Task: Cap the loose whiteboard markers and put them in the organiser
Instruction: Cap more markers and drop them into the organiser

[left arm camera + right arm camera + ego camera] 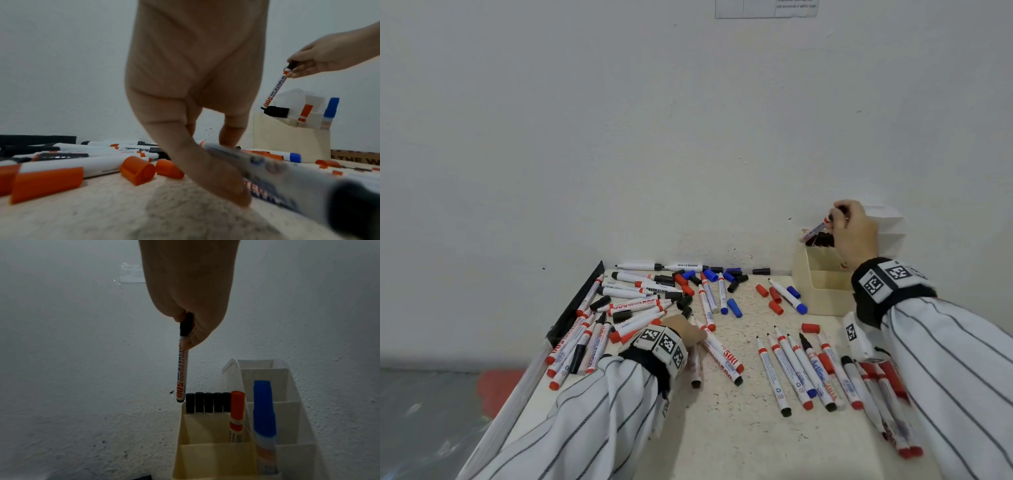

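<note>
My right hand pinches a black-capped whiteboard marker by its cap end. The marker hangs tilted, its lower end at the rim of the cream organiser, beside several black-capped markers in the back slot. My left hand is down on the table, thumb and a finger either side of a black-ended marker. Uncapped markers lie in a row; loose red caps and a blue cap lie near the organiser.
A heap of markers and caps covers the table's left, against a black strip at the edge. A red-capped marker and a blue-capped one stand in the organiser. More red markers lie under my right sleeve. The wall is close behind.
</note>
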A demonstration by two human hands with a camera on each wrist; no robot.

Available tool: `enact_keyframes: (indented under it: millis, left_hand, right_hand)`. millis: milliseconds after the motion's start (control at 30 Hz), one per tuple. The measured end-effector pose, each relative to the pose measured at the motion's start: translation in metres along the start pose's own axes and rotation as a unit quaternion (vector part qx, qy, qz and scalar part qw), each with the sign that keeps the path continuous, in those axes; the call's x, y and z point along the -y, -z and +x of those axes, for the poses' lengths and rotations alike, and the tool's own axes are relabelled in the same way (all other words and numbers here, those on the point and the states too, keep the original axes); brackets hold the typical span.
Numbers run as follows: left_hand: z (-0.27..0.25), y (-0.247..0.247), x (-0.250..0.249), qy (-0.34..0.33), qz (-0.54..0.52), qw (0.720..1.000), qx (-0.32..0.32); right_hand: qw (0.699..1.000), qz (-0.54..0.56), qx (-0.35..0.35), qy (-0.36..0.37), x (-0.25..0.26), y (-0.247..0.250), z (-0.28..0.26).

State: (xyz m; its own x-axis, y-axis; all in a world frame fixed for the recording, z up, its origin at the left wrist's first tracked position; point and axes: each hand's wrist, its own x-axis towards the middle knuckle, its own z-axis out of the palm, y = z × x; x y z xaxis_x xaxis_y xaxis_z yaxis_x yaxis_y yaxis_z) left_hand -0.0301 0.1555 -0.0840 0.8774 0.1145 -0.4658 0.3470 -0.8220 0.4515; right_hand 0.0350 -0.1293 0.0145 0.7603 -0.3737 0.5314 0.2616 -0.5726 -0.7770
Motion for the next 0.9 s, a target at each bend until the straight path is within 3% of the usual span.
enact_keyframes:
  millis: [300, 533, 733, 900]
  left_hand:
    - [0.022, 0.005, -0.028, -0.011, -0.22, 0.975, -0.018]
    - [0.028, 0.009, -0.038, -0.048, -0.24, 0.969, -0.036]
    - [0.035, 0.01, -0.038, -0.062, -0.251, 0.965, -0.038]
    - [0.034, 0.013, -0.036, -0.063, -0.255, 0.964, -0.037]
  right_hand:
    - [0.999, -0.034, -0.022, -0.006, -0.017, -0.013, 0.025]
    - [0.988, -0.152, 0.026, 0.012, -0.022, -0.025, 0.029]
    - [0.989, -0.136, 0.044, -0.027, -0.033, -0.038, 0.031]
    - [0.957, -0.241, 0.154, -0.048, -0.044, -0.049, 0.026]
